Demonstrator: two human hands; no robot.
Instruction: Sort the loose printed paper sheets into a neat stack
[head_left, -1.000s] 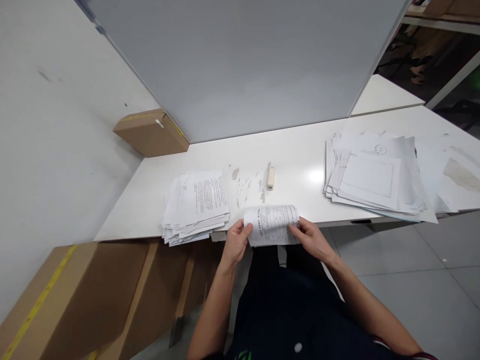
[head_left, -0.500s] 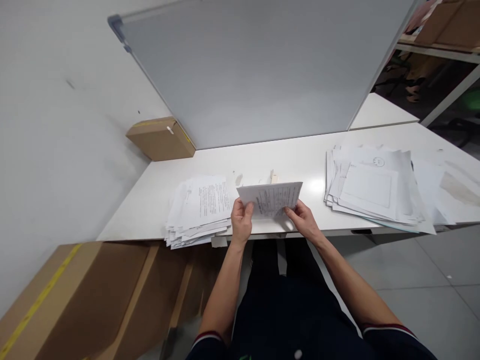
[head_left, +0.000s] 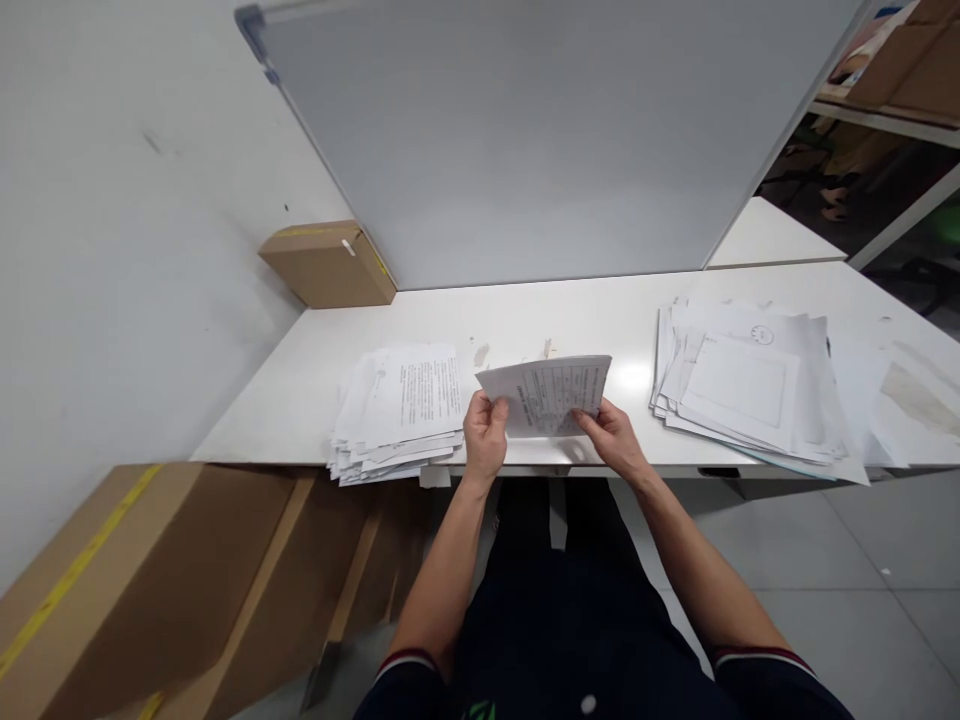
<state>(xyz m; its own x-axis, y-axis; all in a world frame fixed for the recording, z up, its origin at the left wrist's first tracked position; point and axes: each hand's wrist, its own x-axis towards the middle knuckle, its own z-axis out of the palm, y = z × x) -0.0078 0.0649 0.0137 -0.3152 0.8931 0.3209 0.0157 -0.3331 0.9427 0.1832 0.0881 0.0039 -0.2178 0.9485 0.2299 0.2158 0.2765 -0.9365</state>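
Note:
Both of my hands hold a folded printed sheet (head_left: 546,392) just above the near edge of the white table (head_left: 570,315). My left hand (head_left: 485,440) pinches its left end with the thumb on top. My right hand (head_left: 613,438) grips its lower right edge. A stack of folded printed papers (head_left: 401,410) lies on the table just left of my left hand. A spread pile of unfolded white sheets (head_left: 750,380) lies to the right of my right hand. Behind the held sheet only a sliver of a small beige object (head_left: 547,347) shows.
A grey whiteboard (head_left: 540,140) leans upright at the back of the table. A small cardboard box (head_left: 328,262) sits at the back left corner. A large cardboard box (head_left: 150,590) stands on the floor at my left. Shelving (head_left: 885,110) is at the far right.
My hands lifted the curled sheet from the table's edge, and it now stands as a flat folded piece held higher over the table. The view has tilted slightly.

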